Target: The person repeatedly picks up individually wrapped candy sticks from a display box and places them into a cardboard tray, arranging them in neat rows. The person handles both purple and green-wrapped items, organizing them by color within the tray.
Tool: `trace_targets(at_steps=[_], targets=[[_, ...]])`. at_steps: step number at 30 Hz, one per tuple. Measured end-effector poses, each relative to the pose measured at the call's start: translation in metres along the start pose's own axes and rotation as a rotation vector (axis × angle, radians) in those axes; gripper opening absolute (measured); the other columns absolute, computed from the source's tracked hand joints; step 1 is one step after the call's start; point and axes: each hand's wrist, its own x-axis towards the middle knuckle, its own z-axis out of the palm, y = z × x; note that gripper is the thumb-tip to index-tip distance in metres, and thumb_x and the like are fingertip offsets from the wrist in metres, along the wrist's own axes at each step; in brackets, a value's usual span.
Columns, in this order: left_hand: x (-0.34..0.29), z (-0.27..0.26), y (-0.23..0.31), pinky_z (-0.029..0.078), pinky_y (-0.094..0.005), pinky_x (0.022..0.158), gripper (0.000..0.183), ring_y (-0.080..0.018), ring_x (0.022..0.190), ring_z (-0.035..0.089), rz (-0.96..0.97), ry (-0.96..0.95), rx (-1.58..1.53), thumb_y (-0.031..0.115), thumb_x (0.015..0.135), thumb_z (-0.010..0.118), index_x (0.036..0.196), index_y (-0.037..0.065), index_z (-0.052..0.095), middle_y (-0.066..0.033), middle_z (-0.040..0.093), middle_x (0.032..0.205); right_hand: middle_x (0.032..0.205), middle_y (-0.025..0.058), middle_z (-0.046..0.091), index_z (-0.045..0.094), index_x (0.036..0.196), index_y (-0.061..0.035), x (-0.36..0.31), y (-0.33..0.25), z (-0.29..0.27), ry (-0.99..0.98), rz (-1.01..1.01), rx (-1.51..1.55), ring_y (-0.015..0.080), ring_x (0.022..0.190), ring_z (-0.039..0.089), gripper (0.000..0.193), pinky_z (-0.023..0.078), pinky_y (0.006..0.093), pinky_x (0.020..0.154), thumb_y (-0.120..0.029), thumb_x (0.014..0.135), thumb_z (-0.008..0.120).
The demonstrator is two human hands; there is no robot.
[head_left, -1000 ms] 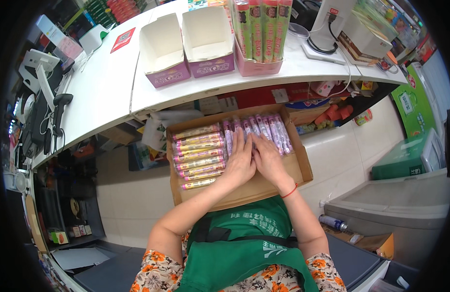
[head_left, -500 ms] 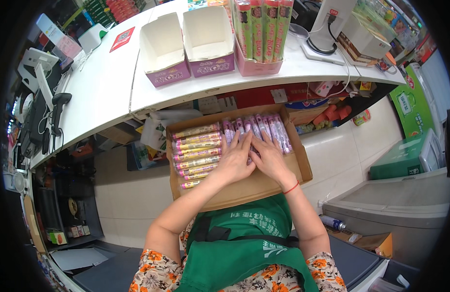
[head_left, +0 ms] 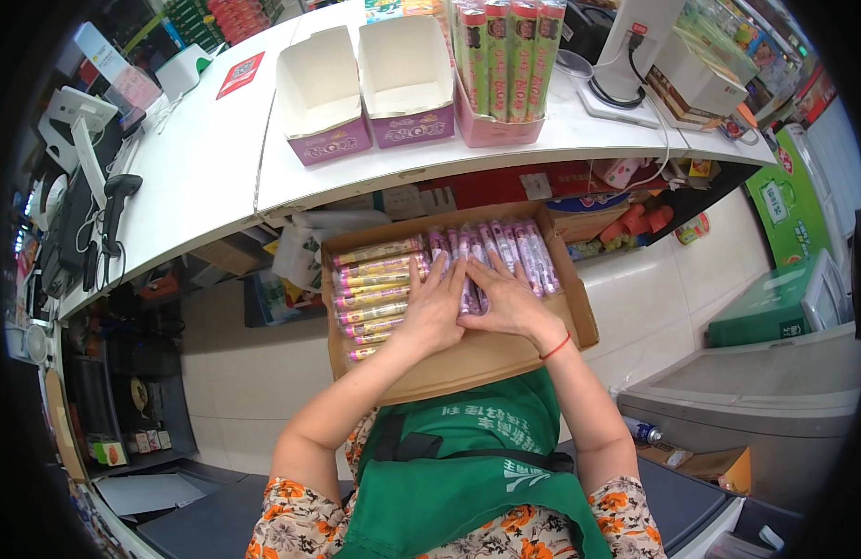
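Two bare hands, as I saw them from my remote post in the head view: left hand [head_left: 437, 312] and right hand [head_left: 512, 303], side by side, palms down, thumbs close together. Grip, both: open, fingers extended and spread over the purple tubes [head_left: 502, 240].

One shallow cardboard box [head_left: 468, 371], brown, against the front of the apron [head_left: 468, 433], held the stock. Purple tubes stood in a row across its far right part, ends toward the counter; yellow tubes [head_left: 373, 296] lay crosswise, stacked down its left side, just beside the left hand. Bare cardboard showed along the near side.

One red string bracelet [head_left: 556, 347], on the right wrist.

One white counter [head_left: 207, 154], beyond the box. On it I listed: two white-lined purple cartons [head_left: 328, 144], open and side by side; one pink carton [head_left: 500, 130], to their right, with green tubes [head_left: 510, 70] upright inside; one red card [head_left: 239, 74], flat; one black scanner [head_left: 121, 191], at the left.

One green tub [head_left: 761, 317], floor, right.
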Motion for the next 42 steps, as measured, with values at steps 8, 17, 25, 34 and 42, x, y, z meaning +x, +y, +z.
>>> trace_targets(at_steps=[8,17,25,34,42], targets=[[0.001,0.014,0.003,0.005,-0.0711,0.119,0.081,-0.0397,0.146,0.036,0.038,0.12,-0.076,0.028,0.077,0.078,0.144,-0.005,0.046,-0.0202,0.056,0.143,0.161,0.0146,0.04,0.039,0.156,-0.0044,-0.003,0.01,-0.003,-0.016,0.075,-0.024,0.0362,0.153,0.026,0.088,0.016,0.0582,0.125,-0.033,0.079,0.071],[0.002,0.016,0.005,0.007,-0.0737,0.118,0.072,-0.0409,0.145,0.036,0.023,0.15,-0.112,0.035,0.075,0.08,0.134,0.001,0.058,-0.0222,0.052,0.143,0.16,0.015,0.042,0.039,0.155,-0.0047,-0.004,0.014,0.004,0.051,0.08,-0.032,0.036,0.153,0.028,0.083,0.018,0.058,0.124,-0.029,0.081,0.068],[0.002,0.013,-0.003,0.008,-0.0733,0.118,0.071,-0.0393,0.147,0.034,0.068,0.155,-0.045,0.036,0.072,0.081,0.129,0.001,0.059,-0.0203,0.051,0.145,0.163,0.0153,0.035,0.04,0.155,-0.0054,-0.012,0.008,0.014,0.072,-0.061,-0.147,0.036,0.153,0.026,0.077,0.019,0.0603,0.123,-0.032,0.087,0.065],[-0.007,0.032,-0.004,0.005,-0.0711,0.119,0.081,-0.0384,0.154,0.021,-0.012,0.172,-0.019,0.037,0.087,0.07,0.151,-0.003,0.041,-0.0242,0.035,0.159,0.163,0.0183,0.034,0.04,0.153,-0.0015,-0.006,0.005,0.038,0.168,-0.017,-0.289,0.0345,0.152,0.029,0.064,0.022,0.0606,0.121,-0.029,0.098,0.056],[-0.012,0.01,0.012,0.003,-0.0728,0.118,0.09,-0.0505,0.154,0.01,-0.142,0.128,0.007,0.041,0.08,0.076,0.151,-0.002,0.041,-0.0391,0.023,0.158,0.16,0.0223,0.037,0.041,0.151,0.0018,-0.009,0.006,0.045,0.265,-0.156,-0.143,0.0363,0.149,0.036,0.062,0.026,0.0506,0.123,-0.016,0.094,0.058]])
